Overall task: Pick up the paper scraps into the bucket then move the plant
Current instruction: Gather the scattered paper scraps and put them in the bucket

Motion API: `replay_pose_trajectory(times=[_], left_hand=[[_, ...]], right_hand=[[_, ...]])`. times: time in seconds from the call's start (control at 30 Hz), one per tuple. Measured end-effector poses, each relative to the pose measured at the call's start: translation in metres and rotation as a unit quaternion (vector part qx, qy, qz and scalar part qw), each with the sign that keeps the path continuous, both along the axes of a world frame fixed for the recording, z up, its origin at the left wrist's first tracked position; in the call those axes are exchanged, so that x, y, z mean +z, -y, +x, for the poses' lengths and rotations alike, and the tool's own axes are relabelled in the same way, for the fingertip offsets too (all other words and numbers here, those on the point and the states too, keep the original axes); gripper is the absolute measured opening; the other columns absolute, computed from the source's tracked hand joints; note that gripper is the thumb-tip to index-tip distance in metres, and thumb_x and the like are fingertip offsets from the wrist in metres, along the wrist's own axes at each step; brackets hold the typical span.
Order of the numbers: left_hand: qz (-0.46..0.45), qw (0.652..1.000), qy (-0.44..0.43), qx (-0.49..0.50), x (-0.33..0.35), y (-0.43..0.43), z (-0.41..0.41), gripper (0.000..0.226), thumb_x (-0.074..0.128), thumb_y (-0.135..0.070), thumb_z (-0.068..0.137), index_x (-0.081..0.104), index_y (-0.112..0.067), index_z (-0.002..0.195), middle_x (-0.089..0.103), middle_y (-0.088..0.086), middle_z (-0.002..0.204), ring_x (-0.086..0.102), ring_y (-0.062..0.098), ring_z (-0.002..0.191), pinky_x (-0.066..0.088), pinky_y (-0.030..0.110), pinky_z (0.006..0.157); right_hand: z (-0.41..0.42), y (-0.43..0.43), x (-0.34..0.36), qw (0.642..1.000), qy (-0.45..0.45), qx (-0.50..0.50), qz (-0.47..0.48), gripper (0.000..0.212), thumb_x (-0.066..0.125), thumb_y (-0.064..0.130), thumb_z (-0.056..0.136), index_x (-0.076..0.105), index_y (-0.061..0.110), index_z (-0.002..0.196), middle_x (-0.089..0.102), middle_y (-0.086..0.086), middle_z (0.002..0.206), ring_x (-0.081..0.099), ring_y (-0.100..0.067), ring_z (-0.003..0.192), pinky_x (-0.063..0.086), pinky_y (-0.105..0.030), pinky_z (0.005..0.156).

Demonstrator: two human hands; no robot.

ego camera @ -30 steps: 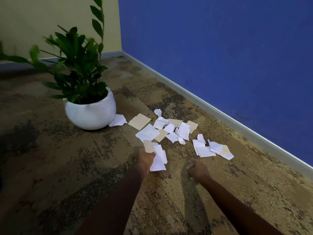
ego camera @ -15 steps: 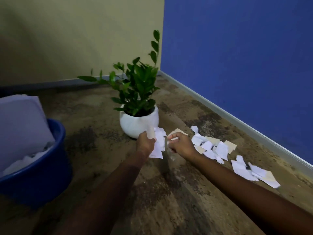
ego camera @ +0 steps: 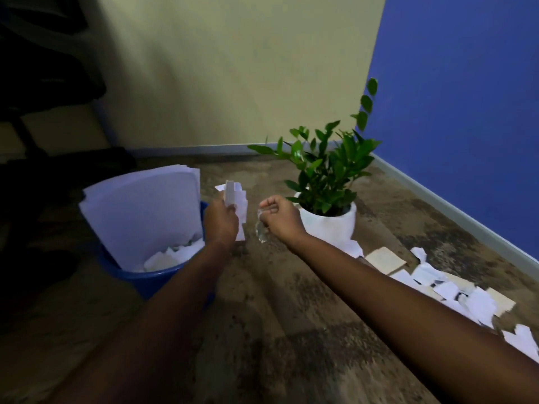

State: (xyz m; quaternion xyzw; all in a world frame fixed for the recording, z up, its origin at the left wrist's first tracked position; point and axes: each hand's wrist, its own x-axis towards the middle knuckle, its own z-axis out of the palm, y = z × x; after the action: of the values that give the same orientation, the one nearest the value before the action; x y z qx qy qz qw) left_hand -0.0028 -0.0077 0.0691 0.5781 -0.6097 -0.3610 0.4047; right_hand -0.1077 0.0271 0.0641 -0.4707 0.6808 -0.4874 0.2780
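White paper scraps (ego camera: pixel 241 201) fanned loosely in the gripping left hand (ego camera: pixel 221 221) may spill short of the round blue plastic bucket (ego camera: pixel 140 277).

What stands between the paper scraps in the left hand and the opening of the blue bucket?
Nothing visible. The left hand holds the paper scraps beside the right rim of the bucket. Large white sheets stand upright in its far left side, but the near part of the opening is free.

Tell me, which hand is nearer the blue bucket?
Left. The left hand, gripping scraps, is beside the bucket rim; the right hand, pinching a blurred scrap, is farther right, by the plant.
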Motion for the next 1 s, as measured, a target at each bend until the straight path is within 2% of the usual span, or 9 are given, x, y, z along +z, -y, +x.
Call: replay_pose_trajectory(times=[0.1,0.23,0.3,0.43,0.53,0.63,0.73,0.8,1.0], left_hand=[[-0.018,0.997,-0.015,0.074,0.003,0.015,0.033,0.038,0.044,-0.008,0.098,0.046,-0.001,0.135,0.055,0.022,0.132,0.052,0.036,0.123,0.041,0.044,0.104],[0.017,0.984,-0.05,0.171,-0.001,0.033,0.07,0.04,0.048,-0.006,0.096,0.045,0.0,0.136,0.054,0.022,0.134,0.051,0.036,0.125,0.038,0.044,0.111],[0.043,0.979,-0.07,0.189,-0.007,0.039,0.081,0.043,0.053,-0.004,0.093,0.045,0.0,0.136,0.052,0.024,0.136,0.05,0.039,0.126,0.04,0.046,0.109],[0.099,0.977,-0.07,0.175,-0.016,0.039,0.085,0.056,0.064,-0.009,0.087,0.042,-0.009,0.139,0.037,0.022,0.144,0.042,0.039,0.129,0.041,0.047,0.108],[0.116,0.978,0.039,0.166,-0.013,0.032,0.079,0.061,0.062,-0.011,0.087,0.036,-0.012,0.141,0.027,0.022,0.145,0.028,0.038,0.135,0.03,0.051,0.113],[0.047,0.977,0.173,0.113,-0.013,0.017,0.061,0.052,0.055,-0.01,0.089,0.038,-0.012,0.138,0.027,0.02,0.145,0.026,0.037,0.136,0.024,0.05,0.113],[-0.083,0.951,0.297,0.022,-0.015,0.004,0.036,0.048,0.053,-0.013,0.092,0.041,-0.011,0.139,0.03,0.018,0.147,0.033,0.034,0.134,0.028,0.042,0.113],[-0.142,0.919,0.361,-0.066,-0.016,-0.003,0.013,0.047,0.052,-0.012,0.093,0.041,-0.008,0.138,0.031,0.018,0.15,0.03,0.032,0.14,0.024,0.041,0.117],[-0.19,0.873,0.389,-0.222,-0.047,-0.049,-0.062,0.057,0.042,-0.013,0.093,0.024,-0.011,0.147,0.015,0.014,0.158,0.006,0.025,0.15,0.007,0.037,0.121]], right_hand=[[0.034,0.023,0.0,0.998,0.06,0.0,0.022,0.015,0.053,0.003,0.089,0.051,0.017,0.083,0.058,-0.006,0.087,0.056,-0.019,0.077,0.05,-0.027,0.063],[0.075,0.051,-0.005,0.991,0.122,-0.003,0.057,0.022,0.052,0.005,0.091,0.049,0.02,0.075,0.059,-0.007,0.087,0.055,-0.01,0.059,0.049,-0.02,0.053],[0.089,0.061,-0.01,0.987,0.15,-0.006,0.064,0.022,0.053,0.004,0.09,0.049,0.018,0.073,0.059,-0.008,0.089,0.057,-0.014,0.061,0.054,-0.026,0.061],[0.104,0.07,-0.017,0.986,0.154,-0.005,0.07,0.013,0.055,0.003,0.087,0.059,0.011,0.097,0.062,-0.015,0.106,0.064,-0.029,0.098,0.055,-0.041,0.091],[0.1,0.066,-0.021,0.986,0.146,0.017,0.075,0.021,0.05,-0.002,0.086,0.052,0.017,0.078,0.056,-0.01,0.097,0.059,-0.026,0.089,0.053,-0.039,0.089],[0.08,0.057,-0.022,0.991,0.103,0.032,0.076,0.029,0.048,-0.001,0.087,0.05,0.022,0.069,0.058,-0.006,0.09,0.059,-0.022,0.081,0.055,-0.04,0.085],[0.049,0.042,-0.02,0.995,0.078,0.036,0.052,0.013,0.051,0.002,0.088,0.059,0.012,0.089,0.058,-0.002,0.082,0.058,-0.016,0.072,0.054,-0.034,0.075],[0.023,0.028,-0.019,0.998,0.017,0.03,0.044,0.019,0.053,0.001,0.086,0.064,0.006,0.102,0.061,-0.008,0.089,0.059,-0.02,0.082,0.052,-0.039,0.084],[-0.073,-0.036,-0.023,0.975,-0.21,0.017,0.066,0.02,0.056,0.001,0.084,0.068,0.001,0.099,0.068,-0.017,0.107,0.061,-0.028,0.099,0.033,-0.015,0.069]])
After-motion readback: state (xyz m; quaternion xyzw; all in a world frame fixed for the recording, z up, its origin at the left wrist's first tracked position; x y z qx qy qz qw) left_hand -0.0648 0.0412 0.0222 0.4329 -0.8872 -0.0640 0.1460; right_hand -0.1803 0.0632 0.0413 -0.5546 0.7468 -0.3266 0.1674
